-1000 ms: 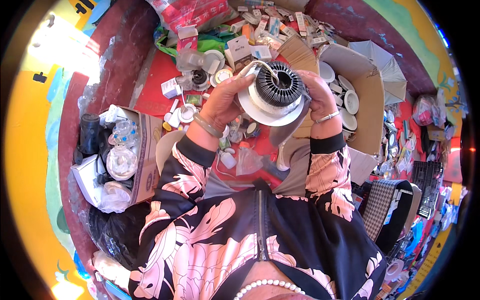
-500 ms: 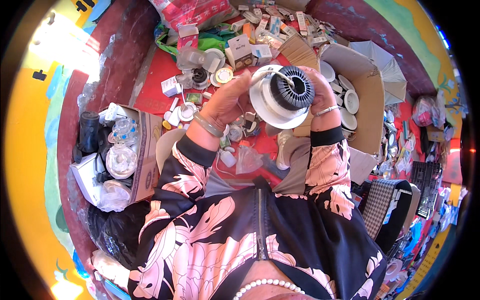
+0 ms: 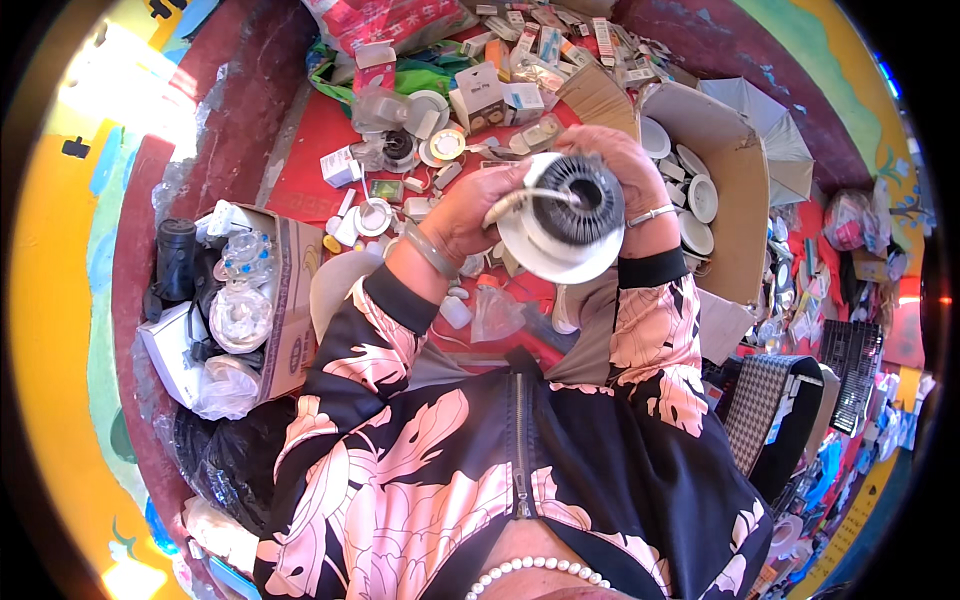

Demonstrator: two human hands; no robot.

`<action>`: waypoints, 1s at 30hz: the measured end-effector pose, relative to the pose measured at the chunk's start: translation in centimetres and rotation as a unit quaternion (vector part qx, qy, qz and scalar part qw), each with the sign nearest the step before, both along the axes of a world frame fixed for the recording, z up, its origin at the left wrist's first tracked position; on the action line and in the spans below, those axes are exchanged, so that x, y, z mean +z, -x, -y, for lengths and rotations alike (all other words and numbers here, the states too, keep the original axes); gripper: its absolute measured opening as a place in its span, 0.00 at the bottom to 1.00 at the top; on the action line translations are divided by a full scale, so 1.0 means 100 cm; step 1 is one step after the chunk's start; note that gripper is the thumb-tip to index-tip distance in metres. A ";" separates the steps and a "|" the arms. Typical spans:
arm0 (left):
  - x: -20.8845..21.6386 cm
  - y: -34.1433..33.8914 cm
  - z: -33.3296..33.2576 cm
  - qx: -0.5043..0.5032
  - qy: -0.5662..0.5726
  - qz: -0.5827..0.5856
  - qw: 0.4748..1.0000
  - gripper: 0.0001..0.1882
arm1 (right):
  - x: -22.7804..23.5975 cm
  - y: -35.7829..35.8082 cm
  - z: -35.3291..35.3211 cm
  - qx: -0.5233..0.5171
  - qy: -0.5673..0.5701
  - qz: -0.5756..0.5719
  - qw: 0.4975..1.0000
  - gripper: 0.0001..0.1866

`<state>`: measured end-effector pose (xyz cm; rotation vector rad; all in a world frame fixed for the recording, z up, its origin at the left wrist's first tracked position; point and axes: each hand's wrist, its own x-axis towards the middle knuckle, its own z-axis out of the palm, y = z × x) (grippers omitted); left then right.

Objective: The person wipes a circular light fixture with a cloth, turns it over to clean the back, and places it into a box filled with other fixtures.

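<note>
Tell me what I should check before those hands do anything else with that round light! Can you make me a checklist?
1. Right hand has hold of the round white light with a black finned back: ok.
2. Left hand is up at the light's other side: ok.
3. Left fingers grip the rim firmly: cannot tell; the contact is unclear.
4. Thin white cable is clear of the hands: not ok; it runs across the light to the left hand.
5. Light's front is undamaged: cannot tell; it faces away.
6. Flat red floor covering is free of clutter: not ok; small things lie scattered over it.
</note>
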<state>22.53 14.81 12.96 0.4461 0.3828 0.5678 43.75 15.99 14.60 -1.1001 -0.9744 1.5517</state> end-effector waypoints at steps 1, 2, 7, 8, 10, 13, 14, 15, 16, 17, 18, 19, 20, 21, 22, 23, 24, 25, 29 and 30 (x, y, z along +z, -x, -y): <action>-0.009 -0.001 -0.003 0.030 0.029 0.021 0.999 0.16 | -0.003 -0.009 -0.006 -0.099 0.070 -0.040 0.992 0.07; -0.010 -0.002 -0.004 0.044 0.059 0.064 0.995 0.16 | -0.002 -0.015 -0.005 -0.154 0.060 -0.104 0.981 0.07; -0.026 0.014 -0.019 0.236 -0.118 -0.058 0.963 0.11 | 0.023 -0.038 0.003 -0.290 -0.004 -0.321 0.902 0.12; -0.028 0.014 -0.020 0.259 -0.158 -0.077 0.950 0.10 | 0.025 -0.038 0.007 -0.271 -0.031 -0.333 0.903 0.13; -0.029 0.015 -0.022 0.260 -0.078 0.012 0.962 0.10 | 0.026 -0.038 0.012 -0.233 -0.087 -0.355 0.901 0.17; -0.020 0.007 -0.020 0.247 0.059 0.095 0.963 0.10 | 0.015 -0.020 0.017 -0.321 -0.259 0.119 0.903 0.15; -0.019 0.006 -0.019 0.260 0.068 0.079 0.960 0.11 | 0.032 0.009 0.027 -0.316 -0.262 0.297 0.862 0.17; -0.044 0.017 -0.025 0.141 -0.007 0.204 0.969 0.14 | 0.051 0.037 0.039 -0.317 -0.261 0.462 0.786 0.19; -0.040 0.011 -0.023 0.149 0.003 0.205 0.967 0.14 | 0.044 0.050 0.036 -0.285 -0.296 0.469 0.782 0.21; -0.030 0.004 -0.019 0.159 0.015 0.209 0.965 0.15 | 0.034 0.058 0.029 -0.249 -0.330 0.476 0.776 0.22; -0.025 0.001 -0.017 0.170 0.025 0.210 0.962 0.17 | 0.025 0.065 0.025 -0.213 -0.364 0.481 0.769 0.23; -0.028 0.000 -0.018 0.170 0.027 0.226 0.959 0.18 | 0.019 0.073 0.025 -0.221 -0.362 0.506 0.751 0.24; -0.032 -0.001 -0.018 0.172 0.029 0.241 0.955 0.19 | 0.015 0.080 0.027 -0.227 -0.362 0.530 0.733 0.24; -0.027 -0.002 -0.016 0.192 0.026 0.221 0.956 0.19 | 0.013 0.085 0.029 -0.233 -0.361 0.553 0.714 0.25; -0.037 0.002 -0.021 0.144 0.013 0.283 0.948 0.19 | 0.014 0.088 0.032 -0.234 -0.356 0.563 0.708 0.25; -0.033 0.004 -0.024 0.091 0.000 0.339 0.937 0.20 | 0.017 0.091 0.036 -0.235 -0.351 0.574 0.702 0.26; -0.030 0.002 -0.023 0.153 0.011 0.266 0.952 0.20 | 0.019 0.094 0.041 -0.236 -0.346 0.584 0.695 0.26; -0.027 -0.002 -0.021 0.213 0.021 0.191 0.958 0.20 | 0.020 0.100 0.046 -0.241 -0.348 0.589 0.689 0.28; -0.005 0.001 -0.017 0.255 0.008 0.134 0.958 0.21 | 0.021 0.114 0.059 -0.210 -0.372 0.637 0.642 0.29; 0.000 0.002 -0.017 0.253 0.006 0.139 0.958 0.22 | 0.022 0.112 0.058 -0.213 -0.365 0.636 0.646 0.29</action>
